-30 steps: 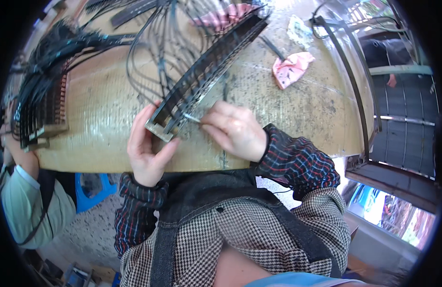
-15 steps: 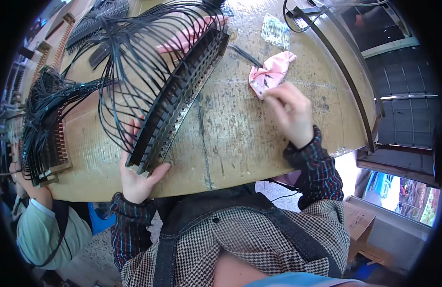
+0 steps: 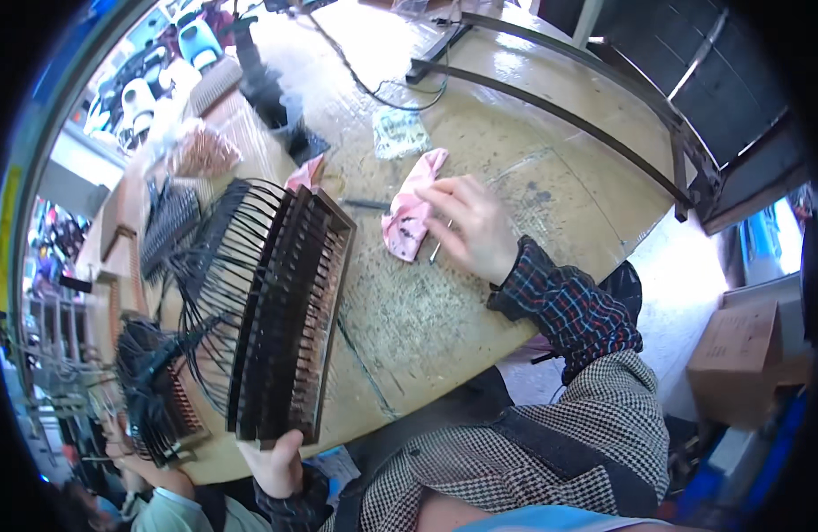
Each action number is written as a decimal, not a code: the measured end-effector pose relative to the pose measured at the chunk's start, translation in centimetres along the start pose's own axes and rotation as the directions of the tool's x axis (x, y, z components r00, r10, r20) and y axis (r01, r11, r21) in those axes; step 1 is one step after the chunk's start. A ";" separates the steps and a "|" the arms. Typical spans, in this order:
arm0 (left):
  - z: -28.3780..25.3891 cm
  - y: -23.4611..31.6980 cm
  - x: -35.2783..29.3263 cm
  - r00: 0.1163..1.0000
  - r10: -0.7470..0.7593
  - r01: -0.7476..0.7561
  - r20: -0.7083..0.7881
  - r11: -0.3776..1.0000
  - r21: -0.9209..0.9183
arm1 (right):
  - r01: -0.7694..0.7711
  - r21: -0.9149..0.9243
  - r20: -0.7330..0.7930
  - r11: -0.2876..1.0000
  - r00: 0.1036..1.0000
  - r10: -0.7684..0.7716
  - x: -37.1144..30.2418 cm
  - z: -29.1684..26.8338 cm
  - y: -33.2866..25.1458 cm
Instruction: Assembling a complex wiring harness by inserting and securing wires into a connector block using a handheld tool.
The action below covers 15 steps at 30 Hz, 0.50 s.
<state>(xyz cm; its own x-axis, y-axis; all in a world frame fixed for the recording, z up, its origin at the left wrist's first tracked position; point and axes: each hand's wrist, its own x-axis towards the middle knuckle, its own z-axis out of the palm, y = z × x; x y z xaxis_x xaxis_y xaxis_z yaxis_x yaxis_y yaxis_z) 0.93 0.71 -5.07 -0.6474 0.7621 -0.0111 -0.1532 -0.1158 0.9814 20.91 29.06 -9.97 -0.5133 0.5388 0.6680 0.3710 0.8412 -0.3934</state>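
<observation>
A long dark rack of parts with many curved black wires (image 3: 280, 310) lies on the worn wooden table (image 3: 444, 301). My left hand (image 3: 276, 461) grips the rack's near end at the table edge. My right hand (image 3: 471, 226) rests on the table to the right, next to a crumpled pink cloth (image 3: 409, 217), with a thin metal pin (image 3: 437, 246) under its fingers. Whether the fingers pinch the pin is unclear.
Another wired rack (image 3: 156, 403) sits at the lower left, with another person's hand (image 3: 139, 461) by it. More racks (image 3: 170, 226), a clear bag (image 3: 400, 133), a black cable (image 3: 365, 75) and long metal bars (image 3: 560, 102) lie farther back. A cardboard box (image 3: 737, 359) stands on the floor at right.
My right hand left the rack and reached right to the pink cloth. My left hand stays on the rack's near end. The view has swung left.
</observation>
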 end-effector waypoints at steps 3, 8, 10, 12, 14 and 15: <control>1.1 2.9 -1.2 0.991 -0.010 -0.002 0.131 0.996 0.094 | 0.030 0.059 0.018 0.998 0.999 -0.031 -0.5 -1.2 1.3; 6.8 7.5 1.6 0.914 0.013 -0.091 0.406 0.980 0.175 | 0.132 0.216 0.051 0.967 0.988 -0.146 -0.7 1.4 5.9; 11.9 8.1 5.2 0.807 -0.016 -0.060 0.591 0.992 0.108 | 0.143 0.260 0.031 0.955 0.987 -0.156 -1.1 2.0 7.8; 18.6 8.1 8.7 0.707 -0.045 0.007 0.706 0.998 0.056 | 0.096 0.275 0.062 0.956 0.991 -0.117 -1.3 2.0 8.6; 24.3 8.2 10.6 0.661 -0.054 0.023 0.748 0.998 0.052 | 0.090 0.312 0.096 0.946 0.987 -0.126 -0.7 2.4 8.2; 27.0 7.3 12.4 0.576 -0.080 0.022 0.813 0.996 0.083 | 0.081 0.323 0.116 0.943 0.986 -0.124 -0.8 2.5 8.2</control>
<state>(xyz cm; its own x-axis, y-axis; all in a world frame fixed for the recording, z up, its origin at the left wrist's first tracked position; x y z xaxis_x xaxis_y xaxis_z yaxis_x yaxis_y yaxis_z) 11.91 26.48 7.14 0.2463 0.9666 0.0712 -0.1049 -0.0464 0.9934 22.36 35.62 -15.29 -0.6413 0.4321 0.6341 0.0581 0.8514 -0.5214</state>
